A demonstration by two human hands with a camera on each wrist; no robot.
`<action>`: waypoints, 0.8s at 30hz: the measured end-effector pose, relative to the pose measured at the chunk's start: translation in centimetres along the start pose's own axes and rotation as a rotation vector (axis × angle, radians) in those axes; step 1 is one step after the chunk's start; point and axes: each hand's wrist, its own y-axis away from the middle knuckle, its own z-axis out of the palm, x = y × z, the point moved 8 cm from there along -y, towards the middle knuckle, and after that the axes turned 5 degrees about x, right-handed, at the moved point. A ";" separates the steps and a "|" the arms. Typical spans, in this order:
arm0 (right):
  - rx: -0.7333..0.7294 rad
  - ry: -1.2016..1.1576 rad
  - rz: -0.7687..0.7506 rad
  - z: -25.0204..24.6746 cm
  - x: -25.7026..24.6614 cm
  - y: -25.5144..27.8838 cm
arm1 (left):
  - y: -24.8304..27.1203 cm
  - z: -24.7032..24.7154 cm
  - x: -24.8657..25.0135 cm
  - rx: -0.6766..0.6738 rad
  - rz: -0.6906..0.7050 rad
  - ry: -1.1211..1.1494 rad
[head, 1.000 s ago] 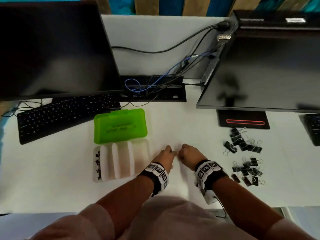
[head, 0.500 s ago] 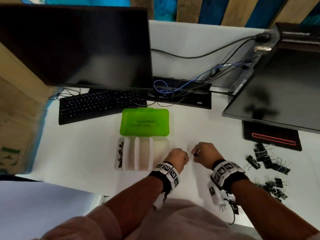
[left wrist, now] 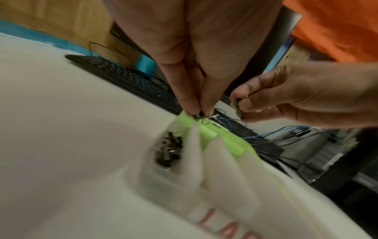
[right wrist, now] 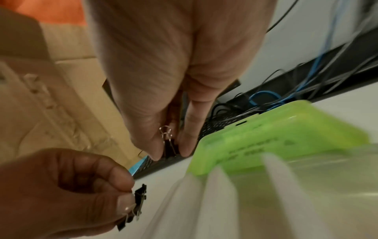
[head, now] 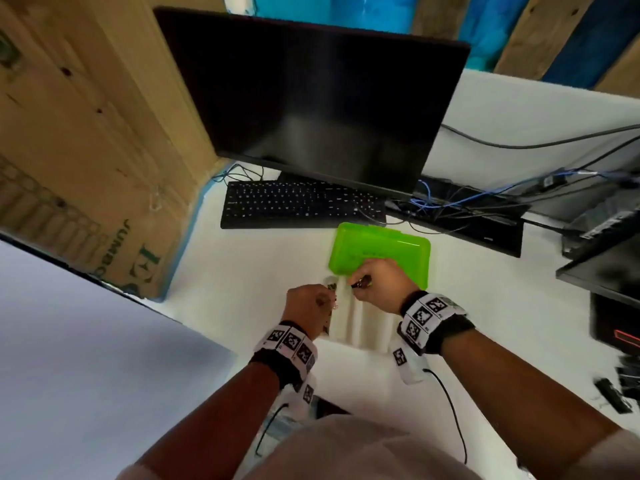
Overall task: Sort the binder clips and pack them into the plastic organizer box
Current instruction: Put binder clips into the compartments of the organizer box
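Above the translucent plastic organizer box (head: 372,327) with its open green lid (head: 381,252), the left hand (head: 306,308) pinches a small black binder clip (right wrist: 139,200); just beside it, the right hand (head: 379,284) pinches another black binder clip (right wrist: 169,148). More clips (left wrist: 168,150) fill the compartment under the left hand.

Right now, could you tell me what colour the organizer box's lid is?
Bright green lid; the head view shows it best.

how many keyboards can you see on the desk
1: a black keyboard under the monitor, behind the green lid. Another could lie outside the view.
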 end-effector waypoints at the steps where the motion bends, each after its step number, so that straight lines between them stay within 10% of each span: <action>1: -0.044 0.034 -0.029 1.1 -1.2 -0.6 | -0.1 -0.3 -1.4 0.000 -0.026 -0.020; 15: -0.284 0.296 -0.087 7.1 -3.5 -3.0 | 0.8 2.4 -4.8 -0.255 0.053 -0.041; 24: -0.212 0.469 -0.264 5.9 -3.5 -1.2 | 0.2 1.0 -4.2 -0.126 0.162 -0.290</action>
